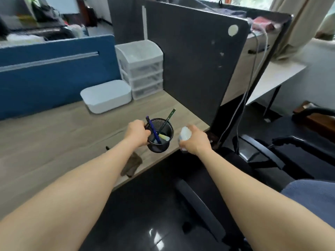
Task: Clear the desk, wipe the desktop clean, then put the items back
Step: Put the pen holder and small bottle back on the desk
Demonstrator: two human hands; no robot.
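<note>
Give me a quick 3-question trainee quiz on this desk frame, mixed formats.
1. True or false: the left hand grips the rim of the black mesh pen cup.
2. The right hand holds: A) a brown cloth, B) a small whitish object, C) nothing.
3. Which item stands in the desk's back corner beside the white lidded box?

Key: 1. True. 2. B; the whitish object is too blurred to identify, and the brown cloth lies on the desk. 3. The clear drawer unit.
</note>
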